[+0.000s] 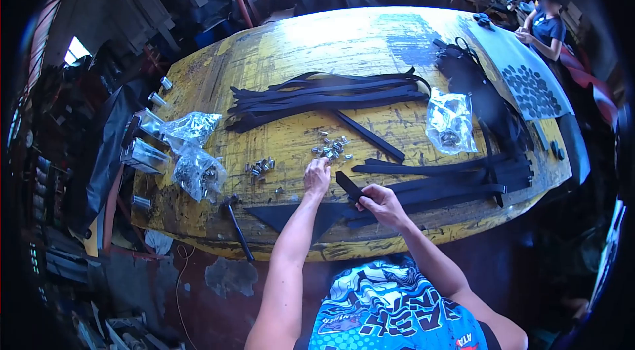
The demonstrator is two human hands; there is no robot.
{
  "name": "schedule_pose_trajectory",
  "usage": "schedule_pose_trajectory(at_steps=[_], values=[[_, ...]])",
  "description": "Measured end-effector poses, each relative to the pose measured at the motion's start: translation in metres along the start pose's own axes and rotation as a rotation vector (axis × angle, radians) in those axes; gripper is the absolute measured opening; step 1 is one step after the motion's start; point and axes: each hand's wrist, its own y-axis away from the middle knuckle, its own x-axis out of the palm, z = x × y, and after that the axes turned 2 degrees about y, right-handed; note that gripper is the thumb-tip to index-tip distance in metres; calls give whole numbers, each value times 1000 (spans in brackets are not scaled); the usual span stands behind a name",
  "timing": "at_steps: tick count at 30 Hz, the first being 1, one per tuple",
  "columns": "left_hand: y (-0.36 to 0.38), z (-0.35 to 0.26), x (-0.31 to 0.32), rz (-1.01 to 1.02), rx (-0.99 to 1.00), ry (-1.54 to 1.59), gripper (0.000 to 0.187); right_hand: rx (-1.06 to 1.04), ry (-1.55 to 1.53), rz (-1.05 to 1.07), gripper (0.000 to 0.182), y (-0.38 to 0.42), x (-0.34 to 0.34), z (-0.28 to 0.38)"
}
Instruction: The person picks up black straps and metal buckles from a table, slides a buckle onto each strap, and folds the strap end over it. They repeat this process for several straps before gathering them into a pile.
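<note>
My left hand (pixel 317 177) is at the near edge of a small pile of shiny metal fittings (pixel 333 148), its fingers bent together and pointing down. Whatever its fingertips pinch is too small and hidden to make out. In my right hand (pixel 383 206), closed between thumb and fingers, is the end of a black strap (pixel 348 186), tilted up off the table. More black straps (pixel 436 199) lie stacked beside and under that hand. A flat black piece (pixel 291 219) rests on the table near my left forearm.
Left of the pile are more fittings (pixel 261 166), a hammer (pixel 236 228), plastic bags of metal parts (pixel 197 168) and metal tins (pixel 145 155). A strap bundle (pixel 324 97) and another bag (pixel 451 122) lie farther back on the yellow table (pixel 278 52). A person (pixel 548 27) stands at the far right.
</note>
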Motion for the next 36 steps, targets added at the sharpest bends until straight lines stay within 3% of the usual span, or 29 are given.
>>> schedule_pose_trajectory(at_steps=[3, 7, 10, 14, 16, 18, 20, 22, 24, 30, 32, 36], values=[[-8, -5, 6, 11, -11, -52, 19, 8, 34, -11, 14, 4, 1, -4], [-23, -5, 20, 34, -220, -31, 14, 20, 108, -65, 14, 14, -2, -1], [-21, -5, 20, 45, -270, -27, 23, 20, 239, -15, 13, 19, 3, 4], [2, 31, 21, 75, -257, -31, 39, -52, 237, 71, 15, 19, 24, 4], [23, 44, 7, 33, -235, -43, 40, -206, 290, 113, 17, 13, 37, 3], [43, 75, -4, 77, -289, -14, 36, -103, 203, 172, 17, 6, 49, -4], [64, 84, -30, 190, -683, 662, 30, -80, 189, 222, 18, 0, 59, 1], [91, 65, -69, 5, -827, 1298, 26, -144, 182, 257, 21, -9, 69, -1], [114, 56, -92, 1, -794, 1517, 24, -170, 118, 268, 20, -14, 78, -5], [158, 15, -153, -84, -480, 1880, 30, -144, 152, 248, 21, -21, 86, -27], [160, -1, -158, -69, -374, 2010, 27, 26, 80, 275, 22, -18, 83, -26], [165, -24, -164, -133, -488, 1778, 28, 126, -82, 324, 20, -13, 82, -25]])
